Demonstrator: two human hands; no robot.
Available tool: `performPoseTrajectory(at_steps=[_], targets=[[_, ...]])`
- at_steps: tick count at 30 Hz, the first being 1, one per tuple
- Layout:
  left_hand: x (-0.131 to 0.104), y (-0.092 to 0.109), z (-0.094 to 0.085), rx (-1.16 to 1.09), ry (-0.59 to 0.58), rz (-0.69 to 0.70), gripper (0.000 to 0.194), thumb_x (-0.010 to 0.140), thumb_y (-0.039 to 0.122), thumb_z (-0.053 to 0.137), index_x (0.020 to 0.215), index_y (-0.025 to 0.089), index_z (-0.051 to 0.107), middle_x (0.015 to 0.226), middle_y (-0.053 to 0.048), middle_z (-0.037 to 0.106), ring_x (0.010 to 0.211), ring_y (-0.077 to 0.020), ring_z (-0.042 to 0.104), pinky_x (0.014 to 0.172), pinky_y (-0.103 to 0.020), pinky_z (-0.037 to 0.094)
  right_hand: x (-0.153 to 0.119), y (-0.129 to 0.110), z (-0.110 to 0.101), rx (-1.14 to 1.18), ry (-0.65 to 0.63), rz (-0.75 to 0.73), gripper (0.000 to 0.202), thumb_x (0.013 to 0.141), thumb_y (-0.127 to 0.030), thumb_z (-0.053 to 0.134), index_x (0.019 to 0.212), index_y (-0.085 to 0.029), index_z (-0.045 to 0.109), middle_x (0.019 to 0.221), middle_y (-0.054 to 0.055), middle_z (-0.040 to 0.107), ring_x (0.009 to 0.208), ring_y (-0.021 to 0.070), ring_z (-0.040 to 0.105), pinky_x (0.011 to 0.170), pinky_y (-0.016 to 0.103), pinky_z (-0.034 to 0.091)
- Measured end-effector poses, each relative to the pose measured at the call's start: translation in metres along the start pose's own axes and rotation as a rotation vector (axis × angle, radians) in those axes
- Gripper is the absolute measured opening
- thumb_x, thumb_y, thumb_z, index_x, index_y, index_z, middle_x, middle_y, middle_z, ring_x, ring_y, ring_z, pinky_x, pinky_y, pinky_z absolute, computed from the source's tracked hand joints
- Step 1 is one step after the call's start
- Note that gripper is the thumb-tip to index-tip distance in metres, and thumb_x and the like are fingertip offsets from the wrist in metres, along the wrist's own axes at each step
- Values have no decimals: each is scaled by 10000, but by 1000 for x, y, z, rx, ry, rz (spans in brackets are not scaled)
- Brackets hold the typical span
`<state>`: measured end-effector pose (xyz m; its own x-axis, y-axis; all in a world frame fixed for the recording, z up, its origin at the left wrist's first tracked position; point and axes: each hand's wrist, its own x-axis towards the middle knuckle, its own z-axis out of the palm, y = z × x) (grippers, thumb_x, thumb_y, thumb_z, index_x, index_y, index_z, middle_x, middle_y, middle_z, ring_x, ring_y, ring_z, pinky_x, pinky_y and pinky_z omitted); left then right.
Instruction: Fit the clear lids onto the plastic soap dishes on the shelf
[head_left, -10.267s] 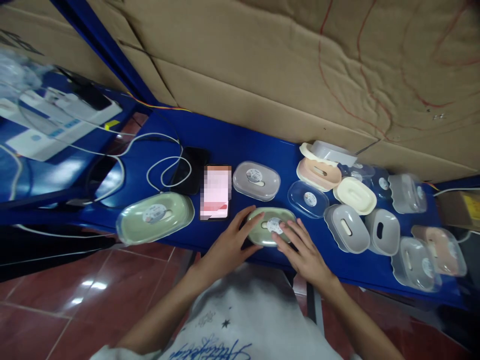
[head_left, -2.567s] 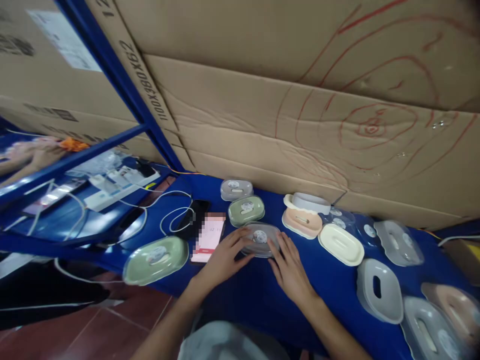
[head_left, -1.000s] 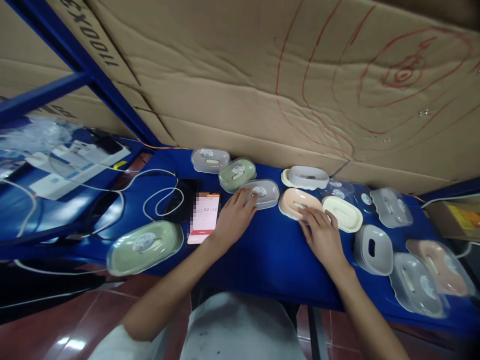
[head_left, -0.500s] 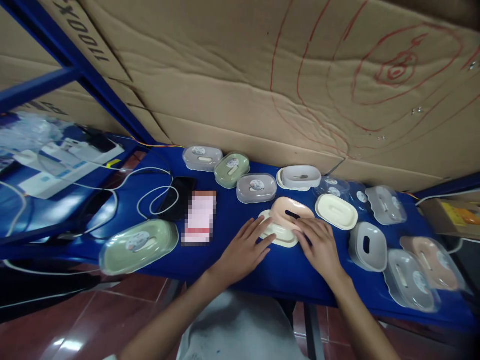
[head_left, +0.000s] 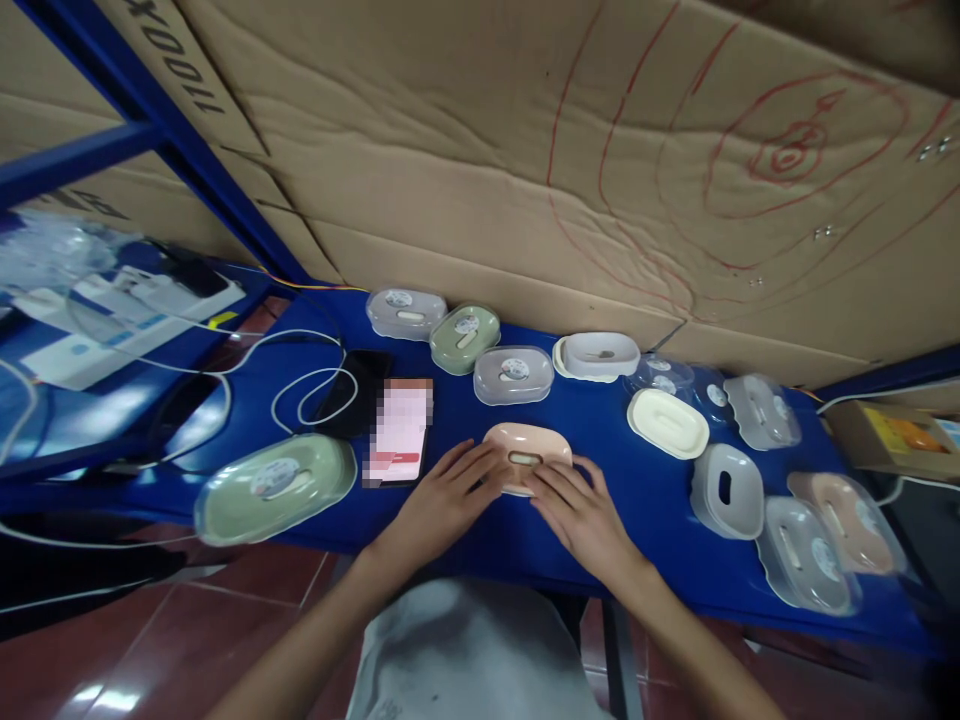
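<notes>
A pink oval dish (head_left: 529, 438) with a slot in its middle lies near the table's front edge, on top of a cream base that shows through the slot. My left hand (head_left: 465, 485) rests on the dish's left side, fingers bent around its rim. On the right side my right hand (head_left: 574, 500) presses over the rim, its fingers partly spread. To the right sit a cream base (head_left: 667, 422) and a stack of grey slotted dishes (head_left: 742, 490).
A phone (head_left: 401, 430) and a green dish with clear lid (head_left: 277, 490) are at the left, beside white cables. Lidded dishes (head_left: 514, 375) line the back near the cardboard wall (head_left: 450, 150). More lidded dishes (head_left: 806, 555) stand at the right.
The pink dish has moved left and now sits level over the cream base, where before it was tilted beside it. Both hands have moved left with it.
</notes>
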<state>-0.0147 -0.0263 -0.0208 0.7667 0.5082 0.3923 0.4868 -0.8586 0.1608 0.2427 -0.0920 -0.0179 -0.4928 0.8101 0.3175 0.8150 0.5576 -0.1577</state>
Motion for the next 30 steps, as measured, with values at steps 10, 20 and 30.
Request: performPoseTrajectory(at_steps=[10,20,30], targets=[[4,3,-5,-68,42,-39,281,1090,147,530,1317,200,687,1375,-112,733,1365,-264,659,1091,-458,582,30,134,-54,-144,155,406,439,1080,-397,574,1480,-229,642,1524,148,649,1418,342,595,1154,572,480],[-13,5,1,-224,118,-138,291,1056,118,584,1329,181,664,1416,-125,697,1411,-264,624,1176,-493,571,40,199,-63,-217,289,690,506,1052,-496,575,1401,-156,708,1402,196,724,1275,356,703,1094,529,550],[-19,4,6,-316,169,-298,602,1033,220,691,1588,271,461,1671,-189,415,1479,-327,567,1145,-513,605,16,36,-45,160,363,254,554,1023,-343,700,1564,-340,580,1428,91,722,1327,324,694,1173,597,540]])
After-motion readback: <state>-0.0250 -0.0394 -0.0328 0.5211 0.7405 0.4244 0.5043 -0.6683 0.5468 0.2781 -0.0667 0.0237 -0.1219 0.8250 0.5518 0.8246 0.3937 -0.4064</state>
